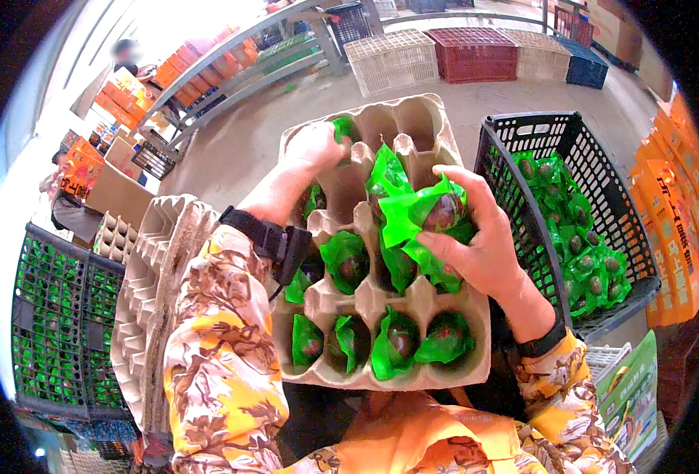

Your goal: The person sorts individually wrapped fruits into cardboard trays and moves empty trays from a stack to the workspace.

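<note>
A moulded pulp tray [382, 376] is before me, with many of its cells holding dark rounded items in green plastic wrap. My left hand [316, 145] reaches into a cell at the far left of the tray, its fingers on a green-wrapped item [342, 127] that they partly hide. Over the tray's right side, my right hand [482, 237] grips another dark wrapped item [441, 210] between thumb and fingers, its green wrap spreading leftward. In the nearest row, one wrapped item [399, 340] shows its dark top through the loose wrap.
A black plastic crate [554, 260] with more wrapped items stands at right, beside orange cartons [663, 237]. Stacked pulp trays [159, 296] and another filled crate [59, 320] are at left. Plastic crates [474, 53] line the floor ahead. A person [125, 56] is at the far left.
</note>
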`<state>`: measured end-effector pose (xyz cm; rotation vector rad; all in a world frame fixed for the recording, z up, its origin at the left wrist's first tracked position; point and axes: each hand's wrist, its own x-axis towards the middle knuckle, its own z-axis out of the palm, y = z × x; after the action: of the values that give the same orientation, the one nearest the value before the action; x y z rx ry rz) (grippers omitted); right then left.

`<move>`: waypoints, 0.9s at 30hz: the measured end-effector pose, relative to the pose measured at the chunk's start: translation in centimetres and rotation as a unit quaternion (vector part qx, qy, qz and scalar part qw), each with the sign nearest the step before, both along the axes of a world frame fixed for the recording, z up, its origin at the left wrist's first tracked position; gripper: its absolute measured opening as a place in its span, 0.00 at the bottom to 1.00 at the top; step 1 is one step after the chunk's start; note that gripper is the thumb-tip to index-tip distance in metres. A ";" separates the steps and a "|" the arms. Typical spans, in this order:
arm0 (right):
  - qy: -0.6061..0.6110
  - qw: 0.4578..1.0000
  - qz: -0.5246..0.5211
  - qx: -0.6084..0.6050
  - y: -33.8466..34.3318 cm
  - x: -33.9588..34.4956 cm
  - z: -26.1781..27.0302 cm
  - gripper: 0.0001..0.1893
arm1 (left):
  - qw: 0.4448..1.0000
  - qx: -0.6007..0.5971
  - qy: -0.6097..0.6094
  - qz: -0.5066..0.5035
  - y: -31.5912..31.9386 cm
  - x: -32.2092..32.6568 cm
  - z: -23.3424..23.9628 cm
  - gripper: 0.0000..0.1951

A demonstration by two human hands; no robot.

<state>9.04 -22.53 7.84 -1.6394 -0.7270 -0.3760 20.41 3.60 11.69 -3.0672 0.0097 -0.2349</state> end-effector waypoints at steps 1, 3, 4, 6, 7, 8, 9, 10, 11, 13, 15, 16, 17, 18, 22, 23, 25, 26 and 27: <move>0.014 1.000 -0.008 0.009 -0.1 0.1 -0.1 0.33 | 0.998 0.038 0.036 -0.031 -0.1 0.3 -0.3 0.20; 0.032 0.999 0.012 0.042 0.1 0.2 -0.4 0.31 | 0.998 0.034 0.040 -0.035 0.4 0.6 -0.5 0.19; 0.046 0.998 0.019 0.044 0.3 0.0 -0.3 0.31 | 0.998 0.034 0.040 -0.032 0.8 0.3 -0.3 0.19; 0.077 0.995 0.019 0.054 0.3 -0.2 -0.1 0.31 | 0.999 0.009 -0.047 -0.017 0.5 -0.4 -1.0 0.20; 0.095 0.994 0.012 0.061 0.2 -0.3 -0.1 0.31 | 0.996 -0.005 -0.090 -0.014 0.2 -0.5 -1.3 0.20; 0.076 0.993 0.002 0.087 0.2 0.1 -0.4 0.31 | 0.992 -0.029 -0.107 -0.062 0.6 0.1 -1.7 0.17; 0.055 0.992 -0.006 0.113 0.3 0.4 -0.6 0.30 | 0.990 -0.025 -0.109 -0.090 1.0 0.2 -1.8 0.15; 0.079 0.984 0.013 0.162 0.4 0.6 -0.9 0.30 | 0.987 -0.020 -0.112 -0.117 1.3 0.3 -1.9 0.14; 0.102 0.972 0.032 0.211 0.5 0.6 -1.0 0.29 | 0.983 -0.015 -0.115 -0.144 1.6 0.3 -2.1 0.12; 0.103 0.960 0.055 0.253 0.6 0.5 -0.9 0.28 | 0.983 0.051 -0.009 -0.177 0.1 0.0 -1.3 0.09; 0.116 0.949 0.075 0.285 0.6 0.4 -0.7 0.28 | 0.977 0.124 0.065 -0.161 -0.7 0.3 -0.9 0.10; 0.128 0.943 0.083 0.295 0.6 0.4 -0.6 0.28 | 0.978 0.089 0.092 -0.166 -0.7 0.1 -0.1 0.14; 0.138 0.937 0.094 0.306 0.7 0.5 -0.5 0.28 | 0.979 0.066 0.076 -0.178 0.2 0.4 -0.2 0.15; 0.128 0.940 0.092 0.303 0.8 0.5 -0.4 0.27 | 0.979 0.044 0.058 -0.189 1.6 1.0 -1.0 0.17; 0.160 0.927 0.108 0.323 0.6 1.0 -0.8 0.27 | 0.982 -0.077 0.091 -0.145 1.2 -0.3 -0.5 0.21; 0.159 0.928 0.106 0.321 0.6 0.9 -0.7 0.27 | 0.980 -0.117 0.107 -0.121 0.9 -1.3 -0.1 0.20; 0.157 0.931 0.090 0.317 0.1 0.7 -1.0 0.27 | 0.956 -0.143 0.077 -0.243 0.2 -2.4 0.6 0.26; 0.155 0.932 0.088 0.316 0.1 0.9 -1.2 0.27 | 0.946 -0.128 0.062 -0.292 -0.4 -3.5 2.1 0.27; 0.153 0.932 0.091 0.315 0.3 0.8 -1.1 0.27 | 0.934 -0.111 0.045 -0.336 -1.0 -5.4 3.9 0.28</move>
<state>9.88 -22.23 6.72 -0.9796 -0.4491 -0.1820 14.98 2.58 15.55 -3.1601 1.1168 -0.1258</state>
